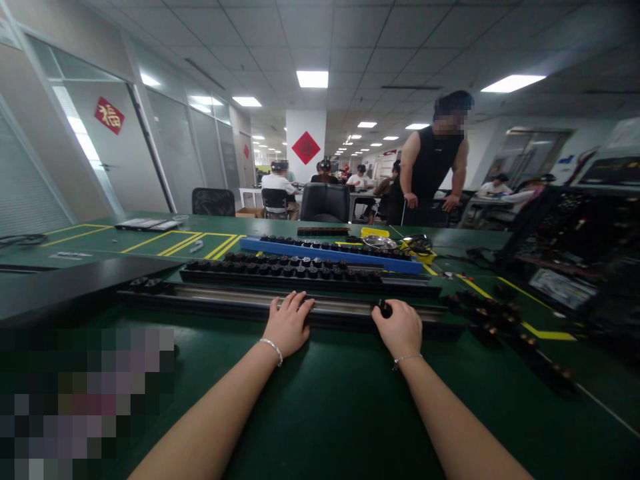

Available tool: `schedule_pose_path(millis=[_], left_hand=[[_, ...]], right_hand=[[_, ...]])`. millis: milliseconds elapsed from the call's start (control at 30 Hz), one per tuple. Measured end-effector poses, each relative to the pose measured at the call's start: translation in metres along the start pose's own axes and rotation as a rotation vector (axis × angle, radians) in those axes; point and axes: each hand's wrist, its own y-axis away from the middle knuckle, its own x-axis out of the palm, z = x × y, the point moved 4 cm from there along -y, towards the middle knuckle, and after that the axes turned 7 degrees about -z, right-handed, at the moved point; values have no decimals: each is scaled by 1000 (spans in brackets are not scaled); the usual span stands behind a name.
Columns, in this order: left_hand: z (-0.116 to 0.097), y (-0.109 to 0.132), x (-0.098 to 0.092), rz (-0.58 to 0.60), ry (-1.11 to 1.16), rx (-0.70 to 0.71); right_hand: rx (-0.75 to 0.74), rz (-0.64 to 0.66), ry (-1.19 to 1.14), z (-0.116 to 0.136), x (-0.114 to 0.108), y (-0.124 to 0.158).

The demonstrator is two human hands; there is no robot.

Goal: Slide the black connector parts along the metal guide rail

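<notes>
A long black rail (220, 297) with a pale inner channel lies across the table in front of me. My left hand (287, 325) rests on its middle with the fingers spread, holding nothing. Toward the rail's right part, my right hand (401, 327) pinches a small round black part (383, 308) just at the channel. Two similar black parts (150, 285) sit in the rail's left end. Behind it stands another black rail (325, 277) filled with several round black parts, and behind that a blue rail (270, 250) holds more of them.
The green table (320, 400) carries yellow tape lines. Loose dark parts (505, 317) are scattered on the right, beside a black open-framed unit (565, 247). A metal dish (379, 243) lies at the back. Across the table a person (435, 160) in black stands by a chair.
</notes>
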Motion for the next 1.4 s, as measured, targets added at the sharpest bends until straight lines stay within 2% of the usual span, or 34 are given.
schedule_pose_path(millis=[967, 1400], left_hand=[[0, 0, 1, -19, 4, 12], [1, 0, 0, -21, 14, 11]], right_hand=[[110, -5, 114, -28, -9, -9], [156, -60, 184, -49, -15, -14]])
